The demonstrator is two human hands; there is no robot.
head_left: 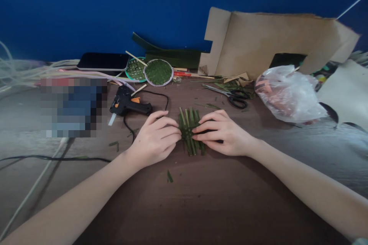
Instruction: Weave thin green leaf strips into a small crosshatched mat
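Observation:
A small mat of woven green leaf strips lies on the brown table. My left hand rests at its left side, fingers bent and pressed together against the strips. My right hand is at its right side, fingertips pinched on the strips near the middle. Both hands touch the mat where a crosswise strip runs through the upright ones. Parts of the mat under the fingers are hidden.
A black glue gun with its cord lies behind my left hand. Black scissors, two round green woven discs, a dark phone, cut cardboard and a clear plastic bag stand further back. Cables cross the left.

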